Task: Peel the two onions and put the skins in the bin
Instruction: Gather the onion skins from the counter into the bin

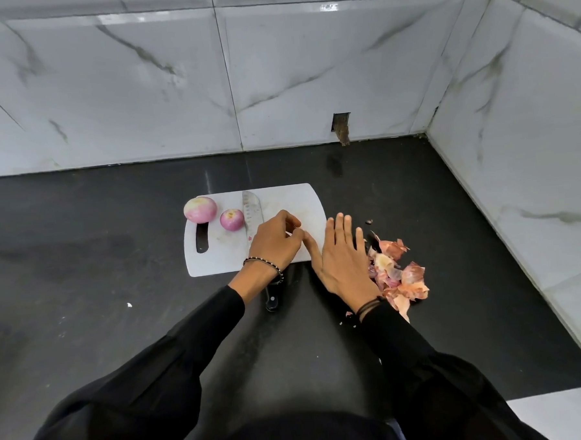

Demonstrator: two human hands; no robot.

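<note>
Pinkish skins (398,276) lay beside the right hand (343,257), fingers straight; a careless sweep could scatter them. On the board (217,257) the left hand (277,242) curled, grip unclear.

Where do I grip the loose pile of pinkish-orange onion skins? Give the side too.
Grip the pile of pinkish-orange onion skins low, at its base on the black countertop, coming from its right side. The pieces are loose and papery, so a top pinch would probably lift only a few; the flat right hand borders its left side as a stop.
</note>
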